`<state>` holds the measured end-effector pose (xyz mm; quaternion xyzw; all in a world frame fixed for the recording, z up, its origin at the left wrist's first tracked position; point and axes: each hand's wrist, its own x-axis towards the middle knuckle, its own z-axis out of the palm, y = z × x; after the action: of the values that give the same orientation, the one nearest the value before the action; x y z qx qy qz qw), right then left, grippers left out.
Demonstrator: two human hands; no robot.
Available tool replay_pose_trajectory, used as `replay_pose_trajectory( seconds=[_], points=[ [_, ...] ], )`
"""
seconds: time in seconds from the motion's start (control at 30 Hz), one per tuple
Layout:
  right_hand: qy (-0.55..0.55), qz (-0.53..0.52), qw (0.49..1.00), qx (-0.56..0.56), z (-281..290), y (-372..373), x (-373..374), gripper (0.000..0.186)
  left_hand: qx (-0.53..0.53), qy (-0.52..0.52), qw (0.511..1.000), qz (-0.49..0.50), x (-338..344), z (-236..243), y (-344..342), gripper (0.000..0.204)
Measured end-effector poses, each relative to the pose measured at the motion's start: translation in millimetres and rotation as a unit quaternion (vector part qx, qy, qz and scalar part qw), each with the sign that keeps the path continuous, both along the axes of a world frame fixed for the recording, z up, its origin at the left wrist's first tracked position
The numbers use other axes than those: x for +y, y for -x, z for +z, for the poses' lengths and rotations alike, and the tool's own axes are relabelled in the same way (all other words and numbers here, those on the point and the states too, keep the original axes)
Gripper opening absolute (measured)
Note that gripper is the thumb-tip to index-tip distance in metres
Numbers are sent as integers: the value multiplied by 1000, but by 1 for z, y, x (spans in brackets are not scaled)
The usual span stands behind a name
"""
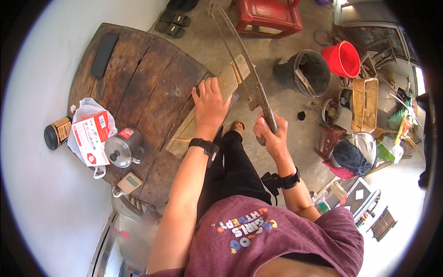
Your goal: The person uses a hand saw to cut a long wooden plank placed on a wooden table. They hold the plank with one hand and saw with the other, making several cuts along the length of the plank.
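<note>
My right hand [272,131] is wrapped round the handle of a bow saw [260,92]. Its curved frame and thin blade run up and away from me. The blade meets a pale wooden board [227,84] near the board's far end. That board lies slantwise along the right edge of a dark plank table [147,106], with its far end sticking out past the edge. My left hand [211,107] presses down on top of the board, fingers laid out over the wood, left of the blade. What lies under the left palm is hidden.
On the table are a dark phone-like slab [104,54], a metal lidded pot [121,152], a red-and-white box [92,134] and a small beige device [129,183]. A red stool [267,16], black bucket [295,69], red bucket [344,60] and wooden crate [364,104] stand on the floor.
</note>
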<state>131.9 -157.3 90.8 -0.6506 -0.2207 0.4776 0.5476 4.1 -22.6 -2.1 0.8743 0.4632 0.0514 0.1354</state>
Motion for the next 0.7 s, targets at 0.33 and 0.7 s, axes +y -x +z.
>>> replay_pose_trajectory(
  seconds=[0.33, 0.7],
  points=[
    [24, 17, 997, -69, -12, 2, 0, 23, 17, 1, 1000, 3, 0, 1, -2, 74],
    [4, -1, 997, -76, -37, 14, -10, 19, 14, -8, 1000, 0, 0, 0, -2, 75]
  ],
)
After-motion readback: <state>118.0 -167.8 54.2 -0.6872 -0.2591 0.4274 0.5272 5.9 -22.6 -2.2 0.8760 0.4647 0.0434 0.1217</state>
